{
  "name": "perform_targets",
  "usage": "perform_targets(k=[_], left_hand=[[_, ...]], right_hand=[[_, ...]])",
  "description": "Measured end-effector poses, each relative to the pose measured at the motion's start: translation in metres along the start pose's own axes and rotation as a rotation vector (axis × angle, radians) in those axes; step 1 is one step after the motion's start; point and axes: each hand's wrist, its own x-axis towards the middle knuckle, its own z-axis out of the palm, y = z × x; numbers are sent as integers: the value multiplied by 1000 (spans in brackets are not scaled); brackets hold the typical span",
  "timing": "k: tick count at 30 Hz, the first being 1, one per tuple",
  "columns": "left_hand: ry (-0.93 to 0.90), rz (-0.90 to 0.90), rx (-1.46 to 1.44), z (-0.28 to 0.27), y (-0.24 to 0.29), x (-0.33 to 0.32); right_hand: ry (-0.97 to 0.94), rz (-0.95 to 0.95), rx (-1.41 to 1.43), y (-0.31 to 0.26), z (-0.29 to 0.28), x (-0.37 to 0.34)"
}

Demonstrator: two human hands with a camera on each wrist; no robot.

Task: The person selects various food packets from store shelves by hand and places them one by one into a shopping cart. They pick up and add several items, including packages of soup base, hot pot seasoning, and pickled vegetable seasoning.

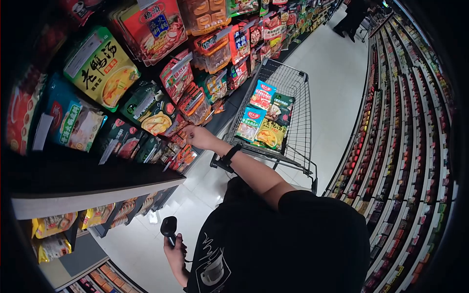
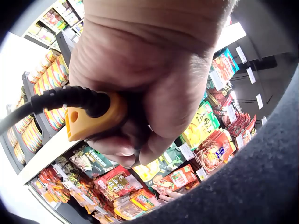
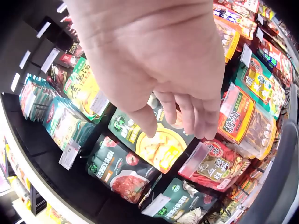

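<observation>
My left hand [image 1: 174, 251] grips a barcode scanner [image 1: 168, 226] low beside the shelf, its dark head pointing up. In the left wrist view the scanner's yellow handle end [image 2: 96, 119] and thick black cable [image 2: 60, 101] stick out of the fist. My right hand [image 1: 199, 137] reaches to the hanging packets on the rack. Seen from the right wrist, that hand [image 3: 154, 60] has its fingers loosely bent over a dark green soup packet [image 3: 152, 142], with nothing visible in them. A red packet [image 3: 216, 165] hangs just by the fingertips, and a dark hotpot-base packet [image 3: 122, 170] sits to the left.
A wire shopping cart [image 1: 304, 112] stands beside the rack with several seasoning packets [image 1: 271, 136] inside. Long shelves of jars [image 1: 391, 161] line the aisle's other side. Yellow noodle packs [image 1: 53, 227] lie on a lower shelf. A person in dark clothes [image 1: 349, 22] is far down the aisle.
</observation>
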Motion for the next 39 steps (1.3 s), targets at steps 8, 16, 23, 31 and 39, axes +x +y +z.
perform_targets(k=[8,16,23,31,39], left_hand=[[15,-26,65,24,33,-3],[132,-7,-48,22,26,-20],[258,-48,-149,32,5,-47],[325,-132,-237,43,-10,-60],[397,-158,-285,48,-25,-74]], right_hand=[[72,17,142,43,-25,47],[213,-171,438,28,-44,103],[72,-235,212,-3,-32,161],[-6,-117,142,-17,-3,190],[23,-175,127,-23,7,193]])
